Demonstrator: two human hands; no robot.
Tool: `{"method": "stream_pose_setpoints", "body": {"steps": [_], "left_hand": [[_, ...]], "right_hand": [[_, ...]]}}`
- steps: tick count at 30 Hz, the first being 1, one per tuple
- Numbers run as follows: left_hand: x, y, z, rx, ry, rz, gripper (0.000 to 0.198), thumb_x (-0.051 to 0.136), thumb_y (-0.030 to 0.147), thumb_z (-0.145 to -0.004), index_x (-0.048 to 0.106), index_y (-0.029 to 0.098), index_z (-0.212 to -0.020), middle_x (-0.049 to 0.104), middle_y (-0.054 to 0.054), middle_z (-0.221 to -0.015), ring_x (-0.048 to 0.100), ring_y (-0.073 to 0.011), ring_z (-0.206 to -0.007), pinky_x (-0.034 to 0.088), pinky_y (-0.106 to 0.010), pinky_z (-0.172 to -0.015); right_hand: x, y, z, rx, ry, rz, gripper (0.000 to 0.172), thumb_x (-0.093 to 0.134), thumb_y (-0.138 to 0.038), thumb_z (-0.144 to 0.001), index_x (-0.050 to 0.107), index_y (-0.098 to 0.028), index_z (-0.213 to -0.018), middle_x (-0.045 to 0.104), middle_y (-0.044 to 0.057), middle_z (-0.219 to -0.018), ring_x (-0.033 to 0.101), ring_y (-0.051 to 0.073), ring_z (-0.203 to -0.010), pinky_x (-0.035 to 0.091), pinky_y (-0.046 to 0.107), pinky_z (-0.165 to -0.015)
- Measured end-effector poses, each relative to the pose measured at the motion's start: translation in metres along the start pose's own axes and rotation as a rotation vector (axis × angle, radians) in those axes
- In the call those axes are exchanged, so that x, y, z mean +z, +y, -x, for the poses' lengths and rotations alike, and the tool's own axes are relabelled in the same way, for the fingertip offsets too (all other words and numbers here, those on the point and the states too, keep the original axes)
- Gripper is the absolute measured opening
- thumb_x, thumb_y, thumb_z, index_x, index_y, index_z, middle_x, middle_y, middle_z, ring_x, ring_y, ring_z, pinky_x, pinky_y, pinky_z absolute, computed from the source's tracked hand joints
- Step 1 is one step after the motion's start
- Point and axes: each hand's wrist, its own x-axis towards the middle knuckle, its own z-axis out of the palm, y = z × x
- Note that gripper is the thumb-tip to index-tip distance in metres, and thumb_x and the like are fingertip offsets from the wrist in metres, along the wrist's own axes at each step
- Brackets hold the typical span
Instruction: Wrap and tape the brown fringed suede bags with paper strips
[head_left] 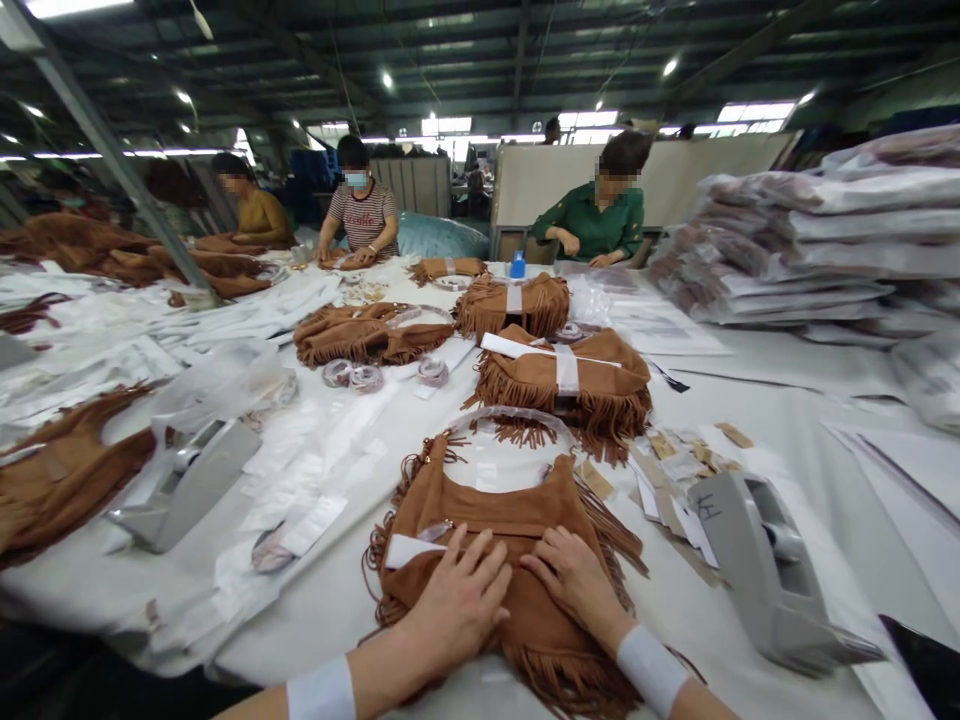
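A brown fringed suede handbag [525,510] lies flat on the white-covered table in front of me. Its handle [517,413], wrapped in clear plastic, arches toward the far side. My left hand [466,580] rests on the bag's left half with its fingers stretched out. On the right half lies my right hand [566,570], fingers spread against the suede. A white tag [409,551] sticks out beside my left fingers, near the zipper line. White bands circle both my wrists. Neither hand grips anything visible.
Grey tape dispensers stand at right [772,570] and left [191,480]. Beyond my bag lie more fringed bags [562,375], some banded with white strips. Plastic-wrapped packages [840,230] are piled at far right. Paper scraps [300,500] litter the left. Several people work across the table.
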Motion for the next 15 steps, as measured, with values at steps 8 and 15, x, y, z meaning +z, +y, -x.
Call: {"method": "stream_pose_setpoints", "body": {"steps": [8, 15], "left_hand": [[0.028, -0.005, 0.015, -0.161, -0.138, 0.071, 0.054, 0.04, 0.046, -0.096, 0.031, 0.031, -0.147, 0.036, -0.003, -0.151, 0.047, -0.0282, -0.116, 0.037, -0.048, -0.099], [0.021, -0.001, 0.016, -0.161, -0.117, 0.094, 0.052, 0.044, 0.036, -0.094, 0.034, 0.031, -0.145, 0.039, -0.003, -0.15, 0.047, -0.0289, -0.115, 0.036, -0.047, -0.099]], "right_hand": [[-0.003, -0.001, -0.003, 0.067, 0.021, -0.242, 0.034, 0.044, -0.039, -0.097, 0.061, -0.021, -0.074, 0.062, 0.005, -0.078, 0.054, 0.02, -0.078, 0.042, 0.034, -0.076], [-0.03, 0.008, 0.006, 0.368, 0.272, -0.356, 0.041, 0.024, -0.037, -0.101, 0.061, -0.019, -0.093, 0.067, 0.005, -0.081, 0.063, 0.017, -0.074, 0.049, 0.028, -0.067]]}}
